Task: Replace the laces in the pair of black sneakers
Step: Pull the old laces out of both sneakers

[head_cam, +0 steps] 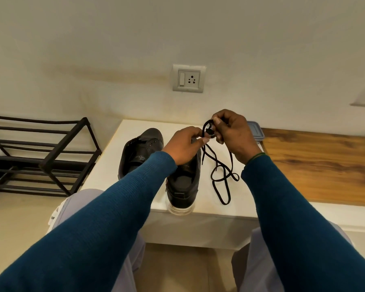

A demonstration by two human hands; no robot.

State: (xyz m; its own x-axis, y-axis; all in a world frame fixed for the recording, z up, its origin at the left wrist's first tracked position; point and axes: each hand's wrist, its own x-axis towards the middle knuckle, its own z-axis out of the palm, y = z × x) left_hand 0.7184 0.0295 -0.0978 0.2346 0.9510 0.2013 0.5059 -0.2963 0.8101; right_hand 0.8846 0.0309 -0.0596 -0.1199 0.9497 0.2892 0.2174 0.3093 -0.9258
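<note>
**Head view.** Left hand (183, 145) and right hand (234, 134), fingers curled, both pinch the bunched upper part of a black lace (225, 203) above the white table (105, 169). The lace's loose loops trail onto bare table between the near sneaker (182, 184) and the wooden top (320, 165). The near sneaker's heel overhangs the table's front edge. The second sneaker (138, 152) lies just beside it, close to the left edge. A black shoe rack (42, 157) stands left of the table
</note>
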